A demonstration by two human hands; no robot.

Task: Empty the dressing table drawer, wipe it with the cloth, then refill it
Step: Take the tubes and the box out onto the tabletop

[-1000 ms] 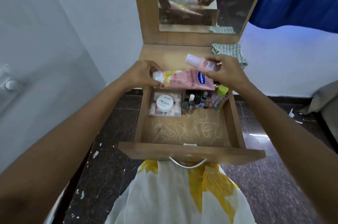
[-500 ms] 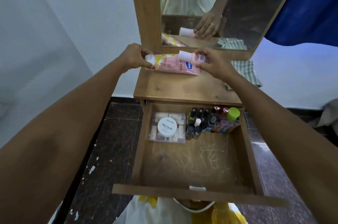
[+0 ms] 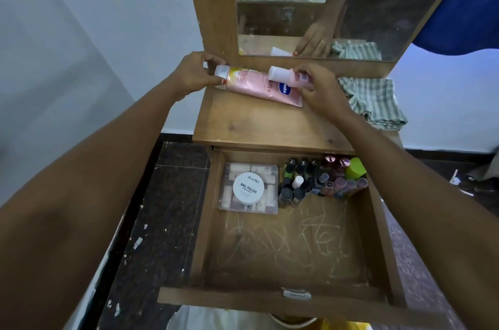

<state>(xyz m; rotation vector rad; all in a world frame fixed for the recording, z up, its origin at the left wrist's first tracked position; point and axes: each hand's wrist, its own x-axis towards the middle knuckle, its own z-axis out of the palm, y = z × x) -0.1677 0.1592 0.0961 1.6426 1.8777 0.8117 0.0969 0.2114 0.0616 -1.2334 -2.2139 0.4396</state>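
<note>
While the drawer (image 3: 205,221) stood pulled out below you, your left grip (image 3: 194,73) was curled round the cap end of the pink tube (image 3: 251,82). Your right grip (image 3: 318,89) pinched the small bottle (image 3: 283,76) with the white cap, just above the other end of the tube. Both things were over the back of the counter (image 3: 256,124), close under the mirror (image 3: 364,6). The tube seemed to lie on the wood; if the bottle touched anything, I cannot tell.

I judge that the emptying was only at its beginning. These two things were out, but the drawer held much more. At its back left lay a clear box (image 3: 270,194) with a white round tin (image 3: 247,188) on top, marked as nail polish remover. Just beside it, to the right, stood a crowd of small polish bottles (image 3: 302,181), and a green-capped container (image 3: 355,169) was in the back right corner. The front part of the drawer floor showed pale scribbles.

The striped cloth (image 3: 375,103) lay on the right end of the counter, near your right grip but not in it. The rest of the emptying, the wiping and the refilling were all left to do.
</note>
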